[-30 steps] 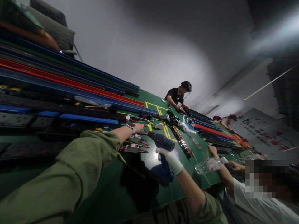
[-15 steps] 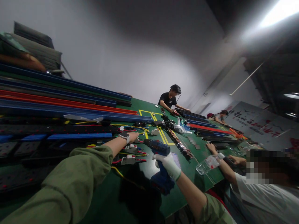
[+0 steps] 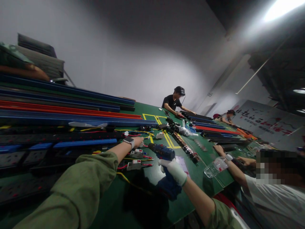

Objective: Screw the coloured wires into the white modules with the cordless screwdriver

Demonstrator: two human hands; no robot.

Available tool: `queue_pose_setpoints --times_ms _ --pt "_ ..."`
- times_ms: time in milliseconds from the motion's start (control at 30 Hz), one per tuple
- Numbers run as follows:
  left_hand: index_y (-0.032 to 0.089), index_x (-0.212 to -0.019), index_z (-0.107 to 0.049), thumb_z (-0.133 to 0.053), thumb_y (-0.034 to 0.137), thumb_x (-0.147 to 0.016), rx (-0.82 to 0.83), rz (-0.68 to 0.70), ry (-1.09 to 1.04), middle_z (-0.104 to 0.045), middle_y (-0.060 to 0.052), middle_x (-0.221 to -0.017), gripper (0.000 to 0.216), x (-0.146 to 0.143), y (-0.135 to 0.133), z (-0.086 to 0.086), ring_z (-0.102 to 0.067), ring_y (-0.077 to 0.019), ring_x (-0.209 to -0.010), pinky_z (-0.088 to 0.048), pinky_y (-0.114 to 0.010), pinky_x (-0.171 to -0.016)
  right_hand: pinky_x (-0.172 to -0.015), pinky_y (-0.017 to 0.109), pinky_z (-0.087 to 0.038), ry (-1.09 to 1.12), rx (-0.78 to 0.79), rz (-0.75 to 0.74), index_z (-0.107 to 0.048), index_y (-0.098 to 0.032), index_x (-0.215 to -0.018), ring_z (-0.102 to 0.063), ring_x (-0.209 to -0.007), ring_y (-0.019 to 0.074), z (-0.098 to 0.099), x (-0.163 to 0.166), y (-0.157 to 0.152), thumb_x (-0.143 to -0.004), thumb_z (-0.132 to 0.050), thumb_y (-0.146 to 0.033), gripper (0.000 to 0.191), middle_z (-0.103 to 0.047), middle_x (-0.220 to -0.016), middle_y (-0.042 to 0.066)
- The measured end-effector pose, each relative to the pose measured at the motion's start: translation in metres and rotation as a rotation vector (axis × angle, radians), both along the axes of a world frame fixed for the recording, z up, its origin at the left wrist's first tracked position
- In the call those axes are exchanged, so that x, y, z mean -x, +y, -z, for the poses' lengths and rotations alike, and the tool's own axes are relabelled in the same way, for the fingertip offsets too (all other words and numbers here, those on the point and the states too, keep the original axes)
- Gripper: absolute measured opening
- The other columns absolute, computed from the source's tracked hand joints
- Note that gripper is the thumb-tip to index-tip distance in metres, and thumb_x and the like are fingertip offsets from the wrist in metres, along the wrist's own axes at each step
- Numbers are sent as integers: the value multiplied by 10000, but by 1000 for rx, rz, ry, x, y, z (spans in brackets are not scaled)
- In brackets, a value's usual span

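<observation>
My right hand (image 3: 175,171), in a white glove, is wrapped around the handle of a blue cordless drill (image 3: 164,152). The drill's dark chuck points left, over the green table. My left hand (image 3: 138,141), bare and with a watch (image 3: 129,142) at the wrist, reaches to the ends of the long black strips (image 3: 78,136). Its fingers are too small and partly hidden to make out. Close beside it lie small grey-white switch-like modules (image 3: 134,164) with red and yellow wires.
Long blue rails (image 3: 95,120) and an orange rail (image 3: 71,109) fill the left side. Copper-coloured rods (image 3: 187,148) and a plastic bottle (image 3: 215,167) lie to the right. A co-worker in white (image 3: 269,194) sits at the right; another person (image 3: 173,101) works across the table (image 3: 152,108).
The whole view has shifted slightly, with most things now a little further right. My right hand keeps the drill in its grasp, and my left hand stays by the strip ends.
</observation>
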State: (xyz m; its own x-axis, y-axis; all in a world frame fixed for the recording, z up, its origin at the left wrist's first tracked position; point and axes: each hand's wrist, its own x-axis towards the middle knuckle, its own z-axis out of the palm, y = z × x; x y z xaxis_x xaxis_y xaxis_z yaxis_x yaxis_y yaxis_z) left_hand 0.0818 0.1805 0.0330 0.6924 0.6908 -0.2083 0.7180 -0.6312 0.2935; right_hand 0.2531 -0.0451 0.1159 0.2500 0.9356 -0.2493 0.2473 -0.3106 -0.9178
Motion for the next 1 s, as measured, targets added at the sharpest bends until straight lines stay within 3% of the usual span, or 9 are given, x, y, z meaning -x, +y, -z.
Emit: queue_pose_setpoints --times_ms 267,500,700,800,867,1000 --pt "148 -1295 -561 -756 175 -777 14 -2 0 -696 -206 -1236 554 2 -1 -4 -678 -309 -1142 -533 -332 -919 -479 281 -398 -1 8 14 -560 -228 -523 -495 -404 145 0 -2 0 -645 -705 -223 189 -550 -404 -14" --pt "160 -1262 -549 -744 217 -790 18 -5 -14 -693 -189 -1222 514 4 -5 -6 -677 -303 -1126 -517 -340 -933 -480 276 -432 63 1 22 -636 -220 -669 -558 -440 160 1 -4 -2 -661 -741 -262 113 -621 -491 4" --pt "140 -1240 -554 -710 86 -767 -1 8 5 -689 -196 -1247 502 2 -4 -4 -666 -288 -1170 -513 -305 -931 -452 254 -435 127 70 -44 -740 -209 -870 -637 -501 149 1 -7 -8 -664 -751 -326 237 -783 -871 57" --pt "146 -1230 -559 -680 75 -779 -9 20 9 -700 -184 -1235 472 1 -2 -4 -673 -278 -1164 -514 -297 -922 -440 253 -405 71 76 -26 -725 -222 -719 -601 -451 144 2 -5 -8 -675 -724 -303 92 -743 -688 25" --pt "146 -1227 -562 -676 68 -768 -12 19 12 -708 -186 -1220 480 1 -2 -4 -683 -284 -1145 -519 -300 -904 -428 261 -385 42 75 -16 -679 -227 -603 -565 -403 145 2 -3 -8 -683 -714 -283 105 -666 -537 6" --pt "154 -1248 -549 -683 64 -749 -15 15 9 -703 -192 -1242 524 2 -5 -6 -687 -284 -1140 -520 -294 -895 -428 270 -395 11 65 -20 -693 -235 -629 -566 -400 145 -1 3 -9 -733 -725 -278 118 -666 -554 -1"
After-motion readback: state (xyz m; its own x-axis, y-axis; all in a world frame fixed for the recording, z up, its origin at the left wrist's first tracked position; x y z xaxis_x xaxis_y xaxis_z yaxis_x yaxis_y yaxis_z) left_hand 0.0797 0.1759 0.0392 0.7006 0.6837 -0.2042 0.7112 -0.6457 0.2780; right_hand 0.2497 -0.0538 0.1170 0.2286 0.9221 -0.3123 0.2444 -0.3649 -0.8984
